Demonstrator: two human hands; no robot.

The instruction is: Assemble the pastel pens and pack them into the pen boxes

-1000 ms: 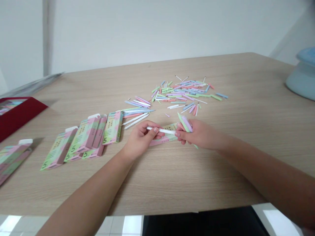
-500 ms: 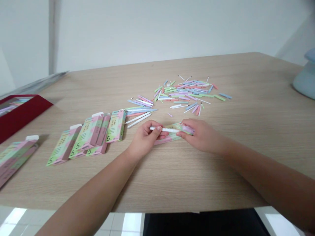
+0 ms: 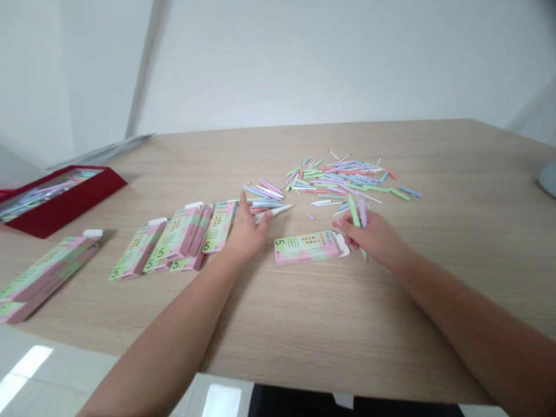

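My left hand (image 3: 246, 227) reaches forward over a small row of assembled pastel pens (image 3: 263, 200), fingers spread, with a white pen (image 3: 275, 211) at its fingertips. My right hand (image 3: 372, 235) is closed around a green and a purple pen (image 3: 357, 214) that stick up from it. Between the hands an open pink-and-green pen box (image 3: 307, 247) lies flat on the wooden table (image 3: 304, 324), its white flap toward my right hand. A scattered heap of pastel pen parts (image 3: 343, 176) lies farther back.
Several closed pink-and-green boxes (image 3: 178, 240) lie in a row to the left, more at the far left edge (image 3: 41, 275). A red tray (image 3: 65, 197) with pens sits back left. A pale blue object (image 3: 548, 179) shows at the right edge.
My left hand has carried the white pen away from the box to the row of pens. My right hand has lifted off the box, holding two pens. The view shifted left.
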